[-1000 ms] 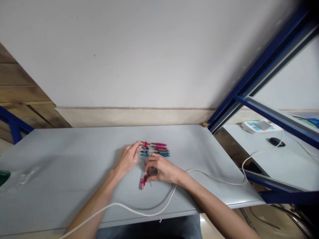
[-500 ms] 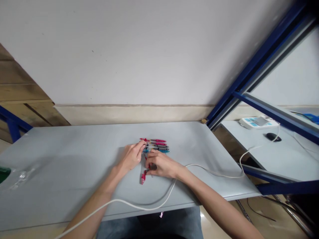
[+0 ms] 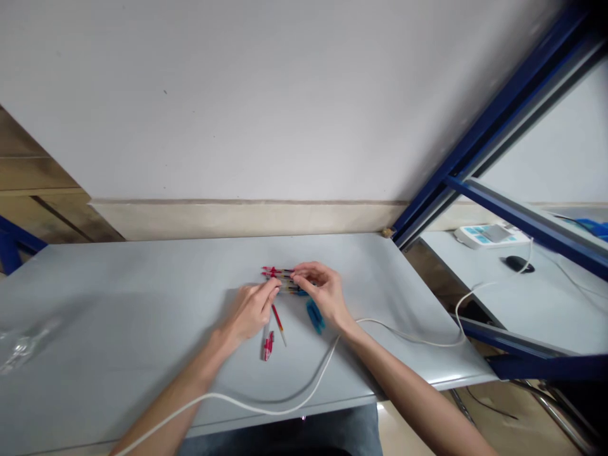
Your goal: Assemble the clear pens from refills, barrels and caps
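Note:
Several pens [image 3: 288,289] lie side by side on the grey table [image 3: 156,335], pointing left and right. At their left part, my left hand [image 3: 251,307] has its fingers closed over the row; what they pinch is too small to make out. My right hand [image 3: 323,291] covers the right ends of the pens, thumb and fingertips bent together at them. Below the row lies a red refill [image 3: 278,322] with a pale end. A clear and red pen part [image 3: 268,346] rests nearer the front edge. Blue pen parts [image 3: 315,316] sit beneath my right hand.
A white cable [image 3: 266,411] crosses the table front and passes over my left forearm. Clear plastic [image 3: 21,348] lies at the far left. Beyond the blue frame [image 3: 494,120] are a power strip [image 3: 491,235] and a black mouse [image 3: 519,264].
My right hand has moved up from the red parts to the right ends of the pens. The red refill and the blue parts now show. The view has shifted slightly.

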Available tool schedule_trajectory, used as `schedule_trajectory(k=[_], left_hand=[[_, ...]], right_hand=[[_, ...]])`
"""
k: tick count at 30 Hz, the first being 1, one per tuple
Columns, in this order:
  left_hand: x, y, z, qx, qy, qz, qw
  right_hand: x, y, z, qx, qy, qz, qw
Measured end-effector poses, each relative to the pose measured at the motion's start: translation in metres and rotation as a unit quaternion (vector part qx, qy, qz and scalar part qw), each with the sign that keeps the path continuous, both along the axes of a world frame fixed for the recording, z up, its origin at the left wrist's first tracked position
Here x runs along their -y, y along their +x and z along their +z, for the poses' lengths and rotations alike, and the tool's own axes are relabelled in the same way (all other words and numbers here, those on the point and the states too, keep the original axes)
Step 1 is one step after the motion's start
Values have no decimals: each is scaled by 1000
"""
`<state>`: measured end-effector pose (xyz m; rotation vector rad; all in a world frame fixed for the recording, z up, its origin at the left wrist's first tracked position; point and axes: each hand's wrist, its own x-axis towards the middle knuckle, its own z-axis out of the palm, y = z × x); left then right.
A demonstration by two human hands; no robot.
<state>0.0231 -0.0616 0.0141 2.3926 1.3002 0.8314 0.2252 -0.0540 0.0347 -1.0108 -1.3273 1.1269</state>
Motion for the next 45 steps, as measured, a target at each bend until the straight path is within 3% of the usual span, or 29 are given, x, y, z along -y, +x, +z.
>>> schedule_trajectory(k=[5,14,35,45], left_hand=[[5,5,2,7,-30,-9,999],[5,4,5,27,-54,-9,998],[2,4,0,42,-69,-9,997],[0,2,-4,45,-11,-31,998]], right_hand=[[1,-4,-1,-69,-82,36,994],[5,-6,5,-90,-112,56,988],[0,-4,-1,-64,-90,69,991],[1,-2,-3,15,-64,50,997]])
